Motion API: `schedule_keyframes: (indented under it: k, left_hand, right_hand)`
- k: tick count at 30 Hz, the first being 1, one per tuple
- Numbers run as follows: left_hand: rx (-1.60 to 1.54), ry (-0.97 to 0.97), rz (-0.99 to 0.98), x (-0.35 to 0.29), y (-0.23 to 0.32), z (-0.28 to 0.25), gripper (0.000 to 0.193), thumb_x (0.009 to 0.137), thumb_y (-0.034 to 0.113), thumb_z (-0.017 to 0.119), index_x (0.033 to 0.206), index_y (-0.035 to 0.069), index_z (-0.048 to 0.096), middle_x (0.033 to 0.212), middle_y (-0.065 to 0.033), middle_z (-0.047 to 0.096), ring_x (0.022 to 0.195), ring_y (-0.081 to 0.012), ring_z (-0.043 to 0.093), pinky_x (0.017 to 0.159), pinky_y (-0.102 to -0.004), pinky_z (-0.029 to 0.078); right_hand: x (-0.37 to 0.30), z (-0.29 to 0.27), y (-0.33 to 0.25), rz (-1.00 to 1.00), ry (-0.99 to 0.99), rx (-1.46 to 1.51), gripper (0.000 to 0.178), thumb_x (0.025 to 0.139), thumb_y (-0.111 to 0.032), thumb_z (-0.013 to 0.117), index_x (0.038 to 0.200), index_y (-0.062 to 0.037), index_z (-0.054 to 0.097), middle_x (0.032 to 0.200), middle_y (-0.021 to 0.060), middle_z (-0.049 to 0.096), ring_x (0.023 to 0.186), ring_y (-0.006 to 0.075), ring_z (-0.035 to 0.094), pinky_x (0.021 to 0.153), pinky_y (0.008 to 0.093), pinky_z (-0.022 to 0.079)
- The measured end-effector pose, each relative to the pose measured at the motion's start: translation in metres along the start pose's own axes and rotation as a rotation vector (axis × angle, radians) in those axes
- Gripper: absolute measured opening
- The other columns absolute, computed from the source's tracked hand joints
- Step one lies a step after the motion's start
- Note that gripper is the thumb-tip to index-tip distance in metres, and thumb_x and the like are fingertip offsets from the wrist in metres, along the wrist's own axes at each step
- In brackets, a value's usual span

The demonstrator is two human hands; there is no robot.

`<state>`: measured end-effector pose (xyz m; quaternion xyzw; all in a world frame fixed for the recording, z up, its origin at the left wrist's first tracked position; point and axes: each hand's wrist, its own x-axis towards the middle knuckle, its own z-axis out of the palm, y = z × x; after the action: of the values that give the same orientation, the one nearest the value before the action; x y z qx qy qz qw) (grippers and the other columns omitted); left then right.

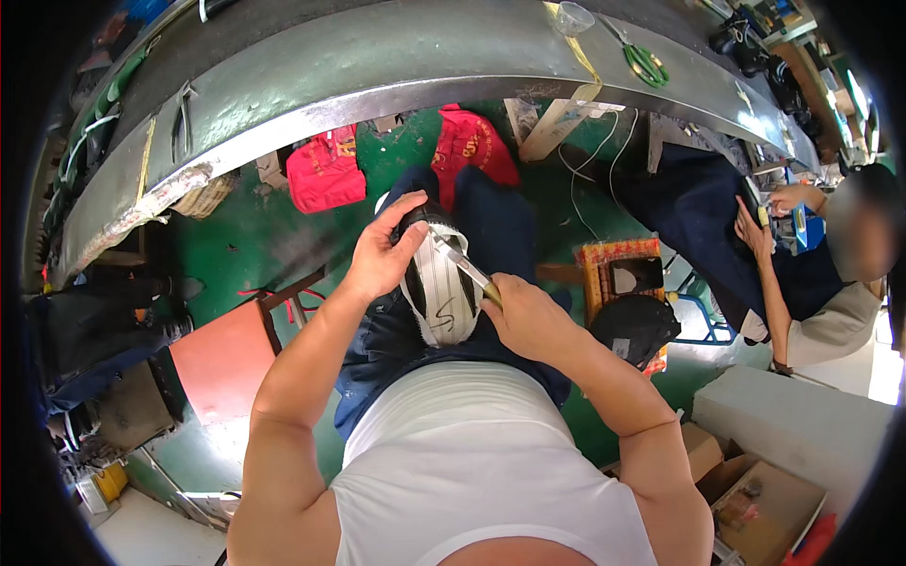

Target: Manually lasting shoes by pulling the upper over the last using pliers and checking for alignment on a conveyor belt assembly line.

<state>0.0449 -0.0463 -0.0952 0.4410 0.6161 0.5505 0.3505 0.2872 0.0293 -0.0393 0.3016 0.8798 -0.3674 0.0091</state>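
Observation:
On my lap lies a shoe upper (442, 304) with its underside up, showing a whitish bottom with a dark handwritten mark, dark sides and a pale edge. My left hand (385, 250) is wrapped round its far end, thumb on top and fingers over the dark side. In my right hand (528, 316) is a metal hand tool that looks like pliers (460, 259), with a yellowish handle. Its metal end rests on the shoe's bottom close to my left thumb. Whether its tip grips any material is too small to tell.
A metal-topped bench (377, 57) curves across the front, bearing green-handled scissors (646, 64) and a clear cup (574, 17). Red bags (326, 172) lie beneath it. At left stands a pinkish stool (225, 358); at right, a black cap (634, 330) and a seated co-worker (835, 321).

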Motion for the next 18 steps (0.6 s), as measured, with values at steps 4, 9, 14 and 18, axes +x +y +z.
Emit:
schedule_keyframes:
  k: [4,9,14,18]
  left_hand:
    - [-0.010,-0.042,-0.016,0.005,0.002,-0.001,0.043,0.093,0.011,0.065,0.135,0.004,0.055,0.143,-0.0140,0.051,0.133,-0.0222,0.047,0.112,-0.0325,0.034]
    - [-0.003,-0.159,-0.033,0.005,0.000,-0.009,0.053,0.092,0.009,0.065,0.142,0.005,0.047,0.146,-0.0155,0.048,0.134,-0.0235,0.047,0.112,-0.0331,0.034]
    - [0.123,-0.223,-0.096,-0.008,-0.003,-0.006,0.080,0.089,0.017,0.067,0.154,-0.001,0.022,0.147,-0.0244,0.044,0.136,-0.0294,0.045,0.112,-0.0330,0.035]
    - [0.047,-0.110,-0.401,-0.050,-0.026,0.025,0.079,0.087,0.014,0.060,0.152,-0.006,0.021,0.149,-0.0278,0.040,0.137,-0.0315,0.045,0.110,-0.0335,0.036]
  right_hand:
    - [0.002,-0.044,0.003,0.153,-0.370,0.358,0.026,0.099,-0.021,0.054,0.108,0.0029,0.056,0.083,0.0101,0.065,0.071,0.0157,0.060,0.070,0.0308,0.050]
    - [0.006,-0.024,-0.012,-0.079,0.104,0.514,0.028,0.102,-0.026,0.050,0.104,0.0013,0.058,0.076,0.0059,0.063,0.069,0.0126,0.059,0.066,0.0301,0.050]
    - [0.019,-0.013,0.016,0.091,-0.023,0.342,0.033,0.102,-0.031,0.050,0.106,0.0009,0.057,0.075,0.0079,0.061,0.069,0.0150,0.060,0.065,0.0309,0.049]
    - [-0.003,0.002,0.042,0.224,0.099,0.551,0.032,0.097,-0.029,0.059,0.110,-0.0002,0.059,0.077,0.0080,0.064,0.070,0.0178,0.063,0.069,0.0327,0.050]
